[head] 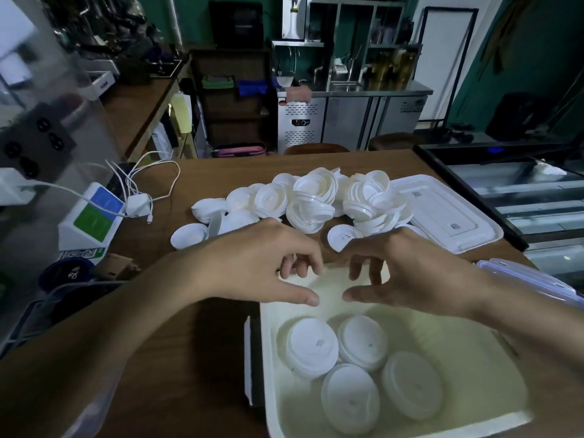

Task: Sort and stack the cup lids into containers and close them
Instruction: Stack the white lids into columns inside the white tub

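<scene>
Head view: left hand (259, 263) and right hand (417, 270) hover over the container (268, 358).
Fingers loosely curled, empty; cup lids (311, 346) lie beneath, untouched.

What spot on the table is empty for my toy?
Bare wood lies between the white cables and the lid pile, and left of the white container, near the table edge. Inside the container, the right side past the lids is free. The lid pile crowds the far middle.
</scene>
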Available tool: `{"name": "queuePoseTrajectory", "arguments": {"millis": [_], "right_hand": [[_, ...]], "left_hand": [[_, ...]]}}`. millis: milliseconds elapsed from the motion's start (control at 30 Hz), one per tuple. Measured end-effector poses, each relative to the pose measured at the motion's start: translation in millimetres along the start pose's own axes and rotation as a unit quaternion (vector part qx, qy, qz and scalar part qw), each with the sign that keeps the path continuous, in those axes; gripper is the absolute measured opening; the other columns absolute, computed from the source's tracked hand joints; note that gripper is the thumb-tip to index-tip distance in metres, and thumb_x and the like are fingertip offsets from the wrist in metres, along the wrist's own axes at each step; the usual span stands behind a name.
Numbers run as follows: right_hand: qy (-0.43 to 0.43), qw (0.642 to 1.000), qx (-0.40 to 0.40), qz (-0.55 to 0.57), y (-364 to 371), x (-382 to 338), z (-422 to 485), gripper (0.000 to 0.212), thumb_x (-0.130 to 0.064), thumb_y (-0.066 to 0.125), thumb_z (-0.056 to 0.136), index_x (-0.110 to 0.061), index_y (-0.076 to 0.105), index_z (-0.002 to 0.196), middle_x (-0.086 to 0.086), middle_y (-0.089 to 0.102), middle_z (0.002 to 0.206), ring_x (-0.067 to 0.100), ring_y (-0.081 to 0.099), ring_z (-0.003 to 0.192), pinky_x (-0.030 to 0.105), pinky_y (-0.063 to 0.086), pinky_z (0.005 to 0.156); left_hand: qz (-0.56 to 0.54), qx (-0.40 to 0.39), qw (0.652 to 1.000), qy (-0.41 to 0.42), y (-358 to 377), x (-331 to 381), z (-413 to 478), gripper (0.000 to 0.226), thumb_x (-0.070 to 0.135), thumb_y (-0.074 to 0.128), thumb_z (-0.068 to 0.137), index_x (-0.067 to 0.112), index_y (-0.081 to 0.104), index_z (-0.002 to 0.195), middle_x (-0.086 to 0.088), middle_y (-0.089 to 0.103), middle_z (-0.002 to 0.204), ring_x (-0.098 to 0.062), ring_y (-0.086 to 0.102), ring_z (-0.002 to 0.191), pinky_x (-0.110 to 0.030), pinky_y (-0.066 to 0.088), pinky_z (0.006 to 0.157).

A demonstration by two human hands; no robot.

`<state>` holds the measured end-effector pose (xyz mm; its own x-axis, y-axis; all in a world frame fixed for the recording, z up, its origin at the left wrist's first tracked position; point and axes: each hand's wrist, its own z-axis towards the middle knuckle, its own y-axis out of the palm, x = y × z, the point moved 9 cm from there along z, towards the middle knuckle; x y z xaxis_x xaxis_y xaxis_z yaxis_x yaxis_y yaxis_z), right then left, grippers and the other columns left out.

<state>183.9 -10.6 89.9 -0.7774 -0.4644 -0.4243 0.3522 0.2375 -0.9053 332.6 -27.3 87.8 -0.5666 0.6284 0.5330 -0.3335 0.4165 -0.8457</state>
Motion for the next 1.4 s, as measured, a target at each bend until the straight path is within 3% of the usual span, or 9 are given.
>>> {"name": "queuePoseTrajectory", "arguments": {"millis": [133, 367, 500, 600, 733, 867, 1067, 1200, 1400], "right_hand": [[-0.039, 0.998, 0.05, 0.011, -20.9, -10.0, 24.0, 0.029, -0.038, 0.086, 0.082, -0.03, 0.07, 0.106, -0.011, 0.067, 0.089, 0.015, 0.064, 0.072, 0.02, 0.05, 0.062], [-0.039, 0.998, 0.019, 0.036, -6.5, 21.7, 89.1, 0.03, -0.035, 0.083, 0.082, -0.028, 0.07, 0.108, -0.015, 0.07, 0.09, 0.008, 0.067, 0.073, 0.015, 0.047, 0.065], [-0.028, 0.998, -0.061, -0.013, 24.4, 48.0, 129.4, 0.053, -0.042, 0.088, 0.078, -0.027, 0.066, 0.124, -0.02, 0.065, 0.105, 0.006, 0.068, 0.086, 0.023, 0.056, 0.074], [-0.024, 0.99, -0.133, -0.046, 49.9, 58.9, 156.2, 0.077, -0.047, 0.088, 0.076, -0.026, 0.055, 0.141, -0.01, 0.062, 0.127, 0.005, 0.061, 0.103, 0.013, 0.046, 0.077], [-0.019, 0.973, -0.204, -0.109, 85.3, 65.9, 181.0, 0.095, -0.053, 0.088, 0.073, -0.02, 0.044, 0.151, -0.003, 0.054, 0.138, 0.018, 0.053, 0.125, 0.03, 0.046, 0.101], [-0.028, 0.959, -0.236, -0.153, 109.5, 64.4, 194.3, 0.092, -0.055, 0.087, 0.073, -0.02, 0.045, 0.146, -0.001, 0.051, 0.132, 0.02, 0.05, 0.123, 0.029, 0.041, 0.096], [-0.048, 0.969, -0.211, -0.122, 116.6, 60.3, 203.1, 0.083, -0.049, 0.089, 0.072, -0.025, 0.049, 0.139, -0.003, 0.053, 0.128, 0.02, 0.052, 0.12, 0.036, 0.046, 0.102], [-0.043, 0.982, -0.171, -0.068, 93.5, 54.9, 197.5, 0.071, -0.042, 0.09, 0.069, -0.028, 0.053, 0.128, -0.008, 0.055, 0.122, 0.016, 0.055, 0.111, 0.036, 0.051, 0.094], [-0.036, 0.995, -0.09, 0.004, 34.1, 40.4, 166.4, 0.083, -0.029, 0.092, 0.069, -0.029, 0.048, 0.139, -0.013, 0.057, 0.129, 0.008, 0.055, 0.116, 0.034, 0.051, 0.1]], "left_hand": [[-0.048, 0.079, 0.995, -0.031, -28.9, -29.1, -6.5, 0.023, 0.042, 0.086, 0.084, 0.035, 0.075, 0.103, 0.018, 0.073, 0.089, -0.008, 0.071, 0.083, -0.011, 0.046, 0.068], [-0.093, 0.158, 0.976, -0.118, -32.7, -114.8, -20.7, 0.034, 0.038, 0.087, 0.083, 0.037, 0.071, 0.113, 0.016, 0.073, 0.102, -0.004, 0.068, 0.099, -0.015, 0.051, 0.077], [0.012, 0.082, 0.972, -0.218, -5.3, -162.3, -27.3, 0.069, 0.068, 0.074, 0.072, 0.046, 0.054, 0.134, 0.026, 0.057, 0.127, 0.004, 0.055, 0.116, -0.032, 0.052, 0.096], [0.059, 0.041, 0.967, -0.246, 14.9, -178.5, -23.2, 0.083, 0.069, 0.076, 0.068, 0.043, 0.046, 0.141, 0.024, 0.05, 0.131, -0.004, 0.051, 0.126, -0.032, 0.048, 0.1], [0.103, 0.013, 0.958, -0.266, 33.2, -188.3, -14.0, 0.097, 0.061, 0.085, 0.073, 0.037, 0.036, 0.154, 0.017, 0.045, 0.145, -0.011, 0.047, 0.137, -0.032, 0.046, 0.106], [0.105, 0.001, 0.955, -0.276, 44.1, -198.7, -9.3, 0.095, 0.06, 0.088, 0.072, 0.036, 0.041, 0.15, 0.014, 0.046, 0.143, -0.012, 0.047, 0.136, -0.031, 0.043, 0.108], [0.084, 0.028, 0.962, -0.258, 45.0, -207.4, -7.1, 0.062, 0.061, 0.085, 0.068, 0.044, 0.049, 0.115, 0.02, 0.052, 0.12, -0.007, 0.053, 0.117, -0.028, 0.046, 0.096], [0.048, 0.059, 0.963, -0.26, 31.8, -196.4, -8.6, 0.044, 0.061, 0.077, 0.067, 0.048, 0.041, 0.089, 0.02, 0.052, 0.1, -0.006, 0.057, 0.095, -0.026, 0.044, 0.072], [0.057, 0.122, 0.969, -0.205, -17.5, -138.9, -11.6, 0.065, 0.062, 0.083, 0.063, 0.048, 0.056, 0.121, 0.025, 0.049, 0.116, -0.002, 0.049, 0.112, -0.034, 0.049, 0.092]]}}
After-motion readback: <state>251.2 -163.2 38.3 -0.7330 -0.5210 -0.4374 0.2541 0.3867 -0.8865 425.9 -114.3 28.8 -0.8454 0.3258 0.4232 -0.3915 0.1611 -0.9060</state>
